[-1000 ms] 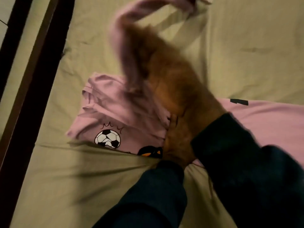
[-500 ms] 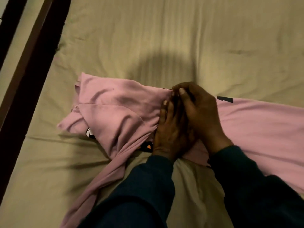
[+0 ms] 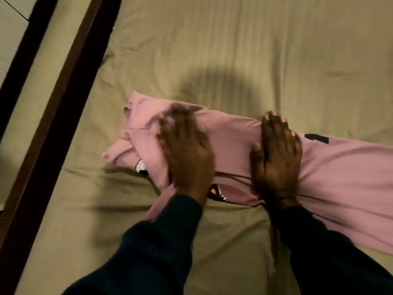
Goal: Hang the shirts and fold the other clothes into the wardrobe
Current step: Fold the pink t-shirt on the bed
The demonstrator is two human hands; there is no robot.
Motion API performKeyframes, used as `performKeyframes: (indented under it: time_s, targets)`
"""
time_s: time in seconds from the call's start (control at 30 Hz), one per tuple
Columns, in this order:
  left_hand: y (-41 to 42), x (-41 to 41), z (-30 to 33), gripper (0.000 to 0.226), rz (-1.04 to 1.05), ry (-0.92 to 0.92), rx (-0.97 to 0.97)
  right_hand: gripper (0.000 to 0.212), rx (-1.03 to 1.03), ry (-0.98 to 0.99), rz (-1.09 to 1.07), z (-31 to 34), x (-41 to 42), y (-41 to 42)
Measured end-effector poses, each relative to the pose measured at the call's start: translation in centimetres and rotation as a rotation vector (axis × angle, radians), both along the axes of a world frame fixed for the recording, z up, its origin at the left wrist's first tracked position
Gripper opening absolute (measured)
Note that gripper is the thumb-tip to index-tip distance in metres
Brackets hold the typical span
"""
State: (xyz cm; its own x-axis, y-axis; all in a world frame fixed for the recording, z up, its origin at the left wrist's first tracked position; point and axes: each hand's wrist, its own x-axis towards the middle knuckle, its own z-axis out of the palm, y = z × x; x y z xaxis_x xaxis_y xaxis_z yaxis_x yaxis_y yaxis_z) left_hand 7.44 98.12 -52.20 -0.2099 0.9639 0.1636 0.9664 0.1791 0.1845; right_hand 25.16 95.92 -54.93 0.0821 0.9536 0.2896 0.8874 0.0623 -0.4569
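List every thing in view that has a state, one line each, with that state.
pink garment: partly folded, left end doubled over, right end spread flat on the bed.
football print: mostly covered by the folded cloth.
left hand: flat on the folded part, fingers spread, blurred.
right hand: flat, fingers straight, pressing the garment's middle.
bed sheet: wrinkled, under the garment.

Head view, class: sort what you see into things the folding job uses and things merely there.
In use:
pink garment
left hand, flat on it
right hand, flat on it

Merely there:
bed sheet
dark bed frame
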Motion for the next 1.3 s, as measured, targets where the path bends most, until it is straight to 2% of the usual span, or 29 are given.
performKeyframes:
  time_s: [0.07,0.13,0.23,0.33,0.43,0.5,0.57,0.63,0.7,0.73,0.8,0.93,1.07,1.2,1.3]
  targets:
    - [2.6,-3.9,0.8,0.059,0.239,-0.093,-0.055,0.052,0.024,0.005,-0.025,-0.2,-0.1,0.0]
    - [4.9,-7.4,1.2,0.055,0.200,-0.069,-0.054,0.045,0.054,0.019,-0.052,0.5,-0.6,0.4]
    - [7.4,-9.5,2.1,0.043,-0.100,-0.070,-0.033,0.033,0.000,-0.041,-0.075,3.1,-0.6,2.1]
    - [9.1,-11.3,2.8,0.027,-0.350,-0.096,-0.104,0.023,-0.225,-0.136,0.017,6.1,-0.7,5.5]
    - [10.4,-12.5,3.1,0.025,-0.495,-0.020,-0.133,0.024,-0.446,-0.053,0.042,7.1,0.2,7.5]
    - [11.0,-13.3,3.4,0.029,-0.487,0.010,-0.121,0.031,-0.413,-0.052,-0.017,6.9,0.4,7.4]
    - [11.3,-13.5,3.8,0.027,-0.380,0.019,-0.064,0.029,-0.275,-0.131,-0.118,6.8,-0.5,6.3]
    - [10.3,-11.8,4.1,0.021,-0.295,-0.059,0.033,0.032,-0.162,-0.140,-0.166,6.6,-2.2,4.2]
    - [8.1,-8.9,4.0,0.029,-0.413,-0.231,0.082,0.048,-0.178,-0.133,-0.103,5.6,-3.9,1.7]
    - [6.8,-7.8,3.4,0.038,-0.504,-0.272,0.031,0.054,-0.219,-0.140,-0.062,4.7,-4.4,0.6]
    - [4.6,-6.9,1.3,0.053,-0.606,-0.184,-0.103,0.060,-0.269,-0.191,-0.023,2.5,-4.8,-0.9]
    - [3.8,-7.1,-1.7,0.058,-0.598,0.025,-0.103,0.060,-0.262,-0.281,-0.052,0.3,-4.8,-0.4]
    - [3.8,-6.9,-0.4,0.060,-0.634,-0.067,-0.168,0.061,-0.324,-0.249,-0.019,1.2,-4.6,-0.3]
    - [0.3,-10.1,1.8,0.053,-0.568,-0.212,-0.091,0.061,-0.403,-0.096,-0.067,4.9,-6.9,-1.0]
    - [-6.4,-15.4,1.7,0.056,-0.468,-0.223,-0.141,0.040,-0.175,0.025,-0.036,8.3,-12.1,-6.2]
